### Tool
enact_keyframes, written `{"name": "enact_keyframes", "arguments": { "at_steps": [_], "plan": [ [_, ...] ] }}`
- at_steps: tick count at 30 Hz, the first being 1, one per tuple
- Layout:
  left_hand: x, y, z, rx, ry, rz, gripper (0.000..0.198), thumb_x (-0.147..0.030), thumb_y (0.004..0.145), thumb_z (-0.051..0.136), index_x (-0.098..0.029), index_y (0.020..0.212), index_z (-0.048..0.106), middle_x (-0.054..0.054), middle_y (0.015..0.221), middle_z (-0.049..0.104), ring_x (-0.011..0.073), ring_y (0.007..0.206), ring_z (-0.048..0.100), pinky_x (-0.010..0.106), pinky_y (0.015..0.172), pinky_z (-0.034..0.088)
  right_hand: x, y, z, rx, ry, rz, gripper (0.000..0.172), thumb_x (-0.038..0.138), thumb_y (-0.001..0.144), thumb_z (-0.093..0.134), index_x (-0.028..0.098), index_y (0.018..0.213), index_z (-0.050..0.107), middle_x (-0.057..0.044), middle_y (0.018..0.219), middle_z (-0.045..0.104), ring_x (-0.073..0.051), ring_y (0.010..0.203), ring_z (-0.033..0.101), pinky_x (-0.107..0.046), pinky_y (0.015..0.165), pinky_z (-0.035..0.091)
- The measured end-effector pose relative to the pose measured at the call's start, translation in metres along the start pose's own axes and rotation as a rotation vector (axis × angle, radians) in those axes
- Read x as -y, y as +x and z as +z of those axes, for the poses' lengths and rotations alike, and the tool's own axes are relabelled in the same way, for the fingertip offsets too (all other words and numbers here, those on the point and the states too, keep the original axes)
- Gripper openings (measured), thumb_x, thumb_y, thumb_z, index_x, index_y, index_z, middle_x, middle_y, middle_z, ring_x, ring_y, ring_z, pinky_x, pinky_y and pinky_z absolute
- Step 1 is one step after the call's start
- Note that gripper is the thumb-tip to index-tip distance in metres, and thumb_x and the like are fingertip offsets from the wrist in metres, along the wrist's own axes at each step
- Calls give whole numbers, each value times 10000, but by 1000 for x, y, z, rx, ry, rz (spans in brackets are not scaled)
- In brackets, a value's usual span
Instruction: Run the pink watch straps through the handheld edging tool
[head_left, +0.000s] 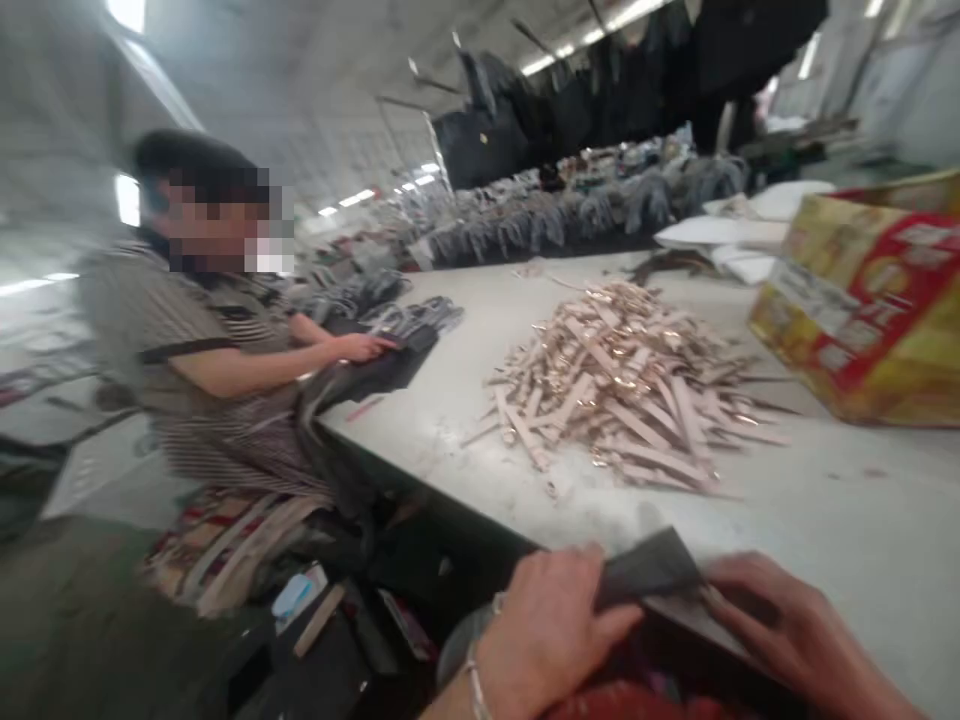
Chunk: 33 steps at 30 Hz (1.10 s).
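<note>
Near the table's front edge, a dark grey piece of fabric (654, 568) is stretched between my two hands. My left hand (551, 620), with a bracelet at its wrist, is closed around the fabric's left part. At the other end, my right hand (787, 615) has its fingers bent, thumb and fingertips closed at the fabric's edge. Blur hides the exact fingertip contact. Beyond my hands lies a large heap of pale pink straps with shiny metal pieces (615, 390), which neither hand touches.
A yellow and red box (862, 310) stands on the white table (847, 530) at right. To the left, a co-worker (217, 340) handles dark cloth (390, 365) at the table edge. A bundle of fabric strips (232, 550) sits below. Dark garments (600, 100) hang behind.
</note>
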<state>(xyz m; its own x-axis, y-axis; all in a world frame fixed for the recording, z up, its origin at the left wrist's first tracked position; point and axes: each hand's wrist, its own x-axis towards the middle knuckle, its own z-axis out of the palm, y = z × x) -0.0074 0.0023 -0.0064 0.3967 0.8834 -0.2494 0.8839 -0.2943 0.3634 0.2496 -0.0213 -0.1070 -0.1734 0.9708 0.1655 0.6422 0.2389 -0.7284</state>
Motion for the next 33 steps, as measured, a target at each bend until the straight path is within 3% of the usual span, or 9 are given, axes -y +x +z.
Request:
{"name": "enact_keyframes", "arguments": {
  "at_steps": [4,8,13,24,29,33],
  "plan": [
    [15,4,-5,-54,218,-42,320,-512,864,451,-220,961,542,55,820,672,270,799,644,369,701,477,-14,-1,3,32,25,-49,188,312,860,538,198,970,640,-78,977,606,-205,938,559,-345,842,472],
    [20,-3,-10,-26,248,-71,287,-509,865,451,-234,901,525,27,748,660,264,743,652,330,646,444,-9,0,3,7,42,-73,139,213,831,572,192,955,629,-49,949,600,-167,901,550,-296,817,455],
    [12,-11,-11,22,211,-13,241,-466,863,484,-231,889,529,15,805,654,235,771,645,298,647,429,-5,1,3,5,40,-80,145,169,816,572,181,950,628,-49,929,595,-163,881,543,-286,795,447],
    [-12,9,-6,66,281,102,299,-496,860,466,-228,970,541,40,819,668,280,794,652,400,703,508,-3,0,2,4,88,-61,176,155,802,561,196,959,628,-42,947,601,-171,905,547,-294,806,450],
    [-5,12,-18,75,299,124,306,-495,848,487,-229,988,545,47,833,674,293,815,655,423,716,517,4,1,1,8,70,-29,127,234,856,532,180,921,626,-59,909,594,-177,857,546,-302,758,455],
    [3,11,-25,89,374,133,315,-514,844,488,-227,955,552,44,794,666,288,784,654,407,687,516,2,1,3,-17,41,-53,165,216,847,539,174,993,605,-77,1025,578,-193,964,526,-322,849,443]
  ]
}}
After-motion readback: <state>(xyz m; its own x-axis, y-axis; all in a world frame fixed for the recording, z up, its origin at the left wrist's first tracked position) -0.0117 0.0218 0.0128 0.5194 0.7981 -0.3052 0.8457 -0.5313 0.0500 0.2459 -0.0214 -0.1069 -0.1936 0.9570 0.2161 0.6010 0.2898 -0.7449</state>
